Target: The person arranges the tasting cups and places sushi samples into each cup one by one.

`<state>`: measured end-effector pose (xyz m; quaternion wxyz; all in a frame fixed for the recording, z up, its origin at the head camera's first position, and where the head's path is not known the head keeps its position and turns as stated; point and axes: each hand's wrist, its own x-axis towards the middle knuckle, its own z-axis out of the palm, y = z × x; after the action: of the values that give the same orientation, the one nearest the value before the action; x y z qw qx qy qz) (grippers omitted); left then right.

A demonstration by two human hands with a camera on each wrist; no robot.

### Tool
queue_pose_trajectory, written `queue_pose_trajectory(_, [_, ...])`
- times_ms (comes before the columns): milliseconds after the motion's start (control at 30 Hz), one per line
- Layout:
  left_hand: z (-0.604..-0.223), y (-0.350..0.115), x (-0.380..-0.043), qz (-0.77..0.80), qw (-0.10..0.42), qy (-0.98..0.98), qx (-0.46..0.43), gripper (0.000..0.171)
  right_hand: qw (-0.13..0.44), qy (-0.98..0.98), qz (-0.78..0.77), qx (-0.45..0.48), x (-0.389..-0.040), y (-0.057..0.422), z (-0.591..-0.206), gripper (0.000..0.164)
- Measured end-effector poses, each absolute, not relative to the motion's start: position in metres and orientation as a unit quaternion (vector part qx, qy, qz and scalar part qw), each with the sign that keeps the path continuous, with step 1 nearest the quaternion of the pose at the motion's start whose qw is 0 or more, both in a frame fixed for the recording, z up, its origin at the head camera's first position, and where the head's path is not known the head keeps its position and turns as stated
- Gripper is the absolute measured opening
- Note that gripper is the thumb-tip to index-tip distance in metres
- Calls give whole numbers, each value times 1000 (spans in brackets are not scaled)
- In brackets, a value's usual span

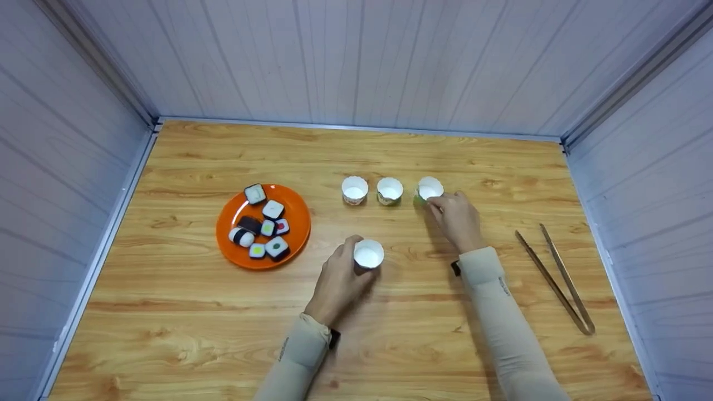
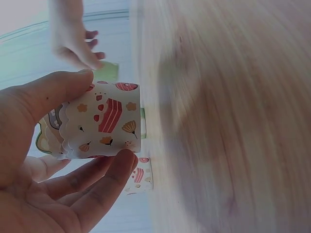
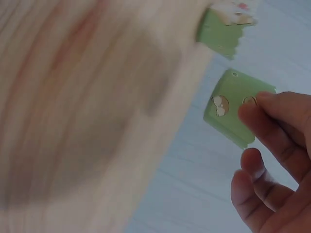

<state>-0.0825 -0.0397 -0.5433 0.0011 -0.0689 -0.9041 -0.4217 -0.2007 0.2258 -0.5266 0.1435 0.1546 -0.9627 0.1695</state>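
My left hand [image 1: 340,278] holds a white paper baking cup [image 1: 369,254] round its side, mouth up, near the middle of the table. Printed cake slices and leaves cover that cup [image 2: 109,119] in the left wrist view, thumb on one side and fingers on the other. Farther right, my right hand [image 1: 459,220] pinches the rim of a green paper cup [image 3: 233,108] between thumb and forefinger; its other fingers are bent and off the cup. Whether this green cup touches the table is hard to tell. Left of it stand a middle cup [image 1: 389,192] and a left cup [image 1: 354,191].
An orange plate [image 1: 298,223] with several toy sushi pieces [image 1: 277,247] lies at the left. Metal tongs [image 1: 562,284] rest spread on the right side of the wooden table [image 1: 184,334]. Pale panel walls [image 1: 356,61] bound the table at the back and both sides.
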Motion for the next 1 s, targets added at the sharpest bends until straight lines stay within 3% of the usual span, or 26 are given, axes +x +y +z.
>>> queue_pose_trajectory(367, [-543,-42,-84,-419,-1,-906,-59,66,71,-978,161,114,-219,214,-540,13])
queue_pose_trajectory(600, [-543,-42,-84,-417,4,-907,-60,65,64,-979,161,105,-219,212,-542,16])
queue_pose_trajectory(733, [-544,-41,-84,-412,9,-909,-69,64,82,-976,164,117,-210,212,-538,16])
queue_pose_trajectory(1000, [-544,-40,-84,-413,10,-908,-65,62,172,-950,183,184,-163,202,-516,13])
